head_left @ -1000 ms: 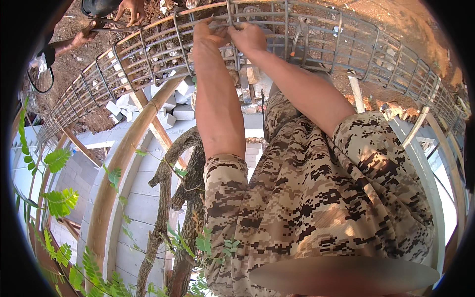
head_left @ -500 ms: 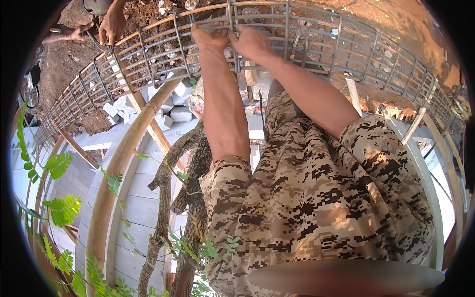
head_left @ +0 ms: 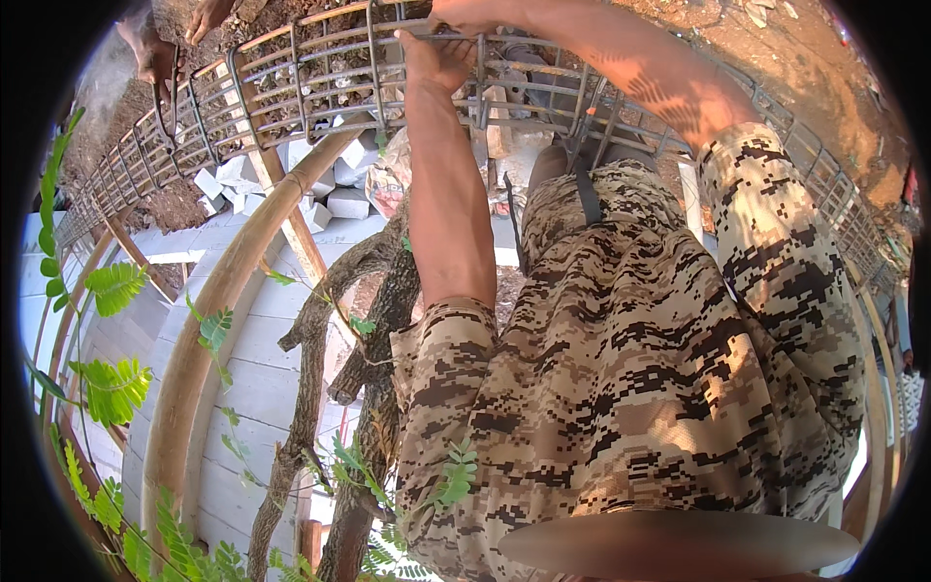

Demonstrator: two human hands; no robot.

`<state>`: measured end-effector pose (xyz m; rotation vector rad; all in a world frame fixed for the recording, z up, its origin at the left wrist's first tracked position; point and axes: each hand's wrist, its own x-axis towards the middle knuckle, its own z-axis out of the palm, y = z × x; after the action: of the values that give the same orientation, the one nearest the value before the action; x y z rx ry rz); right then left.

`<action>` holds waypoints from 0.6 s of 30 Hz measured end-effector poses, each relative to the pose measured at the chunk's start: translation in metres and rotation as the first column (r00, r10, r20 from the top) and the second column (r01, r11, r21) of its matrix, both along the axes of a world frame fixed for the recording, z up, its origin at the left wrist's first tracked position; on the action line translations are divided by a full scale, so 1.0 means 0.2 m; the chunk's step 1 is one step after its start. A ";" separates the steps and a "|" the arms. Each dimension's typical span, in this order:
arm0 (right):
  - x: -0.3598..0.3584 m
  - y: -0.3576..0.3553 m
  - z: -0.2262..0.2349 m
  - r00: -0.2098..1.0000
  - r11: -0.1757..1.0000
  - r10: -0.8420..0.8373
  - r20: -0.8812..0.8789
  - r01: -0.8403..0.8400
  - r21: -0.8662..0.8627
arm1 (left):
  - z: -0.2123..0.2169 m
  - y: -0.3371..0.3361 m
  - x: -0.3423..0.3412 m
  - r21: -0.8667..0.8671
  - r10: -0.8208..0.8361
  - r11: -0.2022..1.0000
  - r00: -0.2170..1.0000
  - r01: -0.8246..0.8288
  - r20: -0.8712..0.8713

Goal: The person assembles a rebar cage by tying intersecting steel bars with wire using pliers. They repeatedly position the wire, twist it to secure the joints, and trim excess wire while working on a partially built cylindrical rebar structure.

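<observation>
A long cage of steel rebar [head_left: 335, 63], with rectangular stirrups along its bars, curves across the top of the head view. My left hand [head_left: 441, 63] is closed around a bar of it, palm up with the thumb to the left. Just above and to the right, my right hand [head_left: 470, 14] curls over the upper bars beside a stirrup, partly cut by the picture's top edge. Whether either hand also holds something small is hidden. Dark metal pincers [head_left: 586, 124] hang on the cage right of my hands, partly lost among the bars.
At the upper left, a co-worker's hand [head_left: 145, 48] holds a dark metal tool [head_left: 173, 102] at the cage. Wooden poles [head_left: 218, 262], a tree trunk [head_left: 378, 369] and leafy twigs [head_left: 116, 388] stand at left. White broken blocks [head_left: 344, 204] lie below the cage.
My right forearm has swung up and outward, and its hand now sits higher, near the top edge. My left hand shifted slightly right. The co-worker's hands moved up and left.
</observation>
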<state>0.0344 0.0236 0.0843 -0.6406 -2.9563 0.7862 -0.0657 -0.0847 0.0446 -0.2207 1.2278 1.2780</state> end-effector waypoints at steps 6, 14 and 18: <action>0.01 0.02 -0.01 0.998 0.997 0.068 0.011 -0.068 -0.022 | 0.06 -0.13 0.14 -0.222 -0.265 0.958 0.846 0.179 -0.462; 0.06 0.06 -0.04 0.995 0.994 0.101 0.019 -0.100 -0.039 | 0.02 -0.11 0.46 -0.408 -0.416 0.904 0.047 0.124 -0.908; 0.09 0.08 -0.05 0.993 0.991 0.116 0.022 -0.115 -0.070 | -0.02 -0.10 0.48 -0.449 -0.459 0.885 0.062 0.125 -0.886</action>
<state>0.0533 0.0398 0.0739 -0.4893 -3.0245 0.8985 0.0310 -0.1039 0.0403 0.9065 2.4732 0.7460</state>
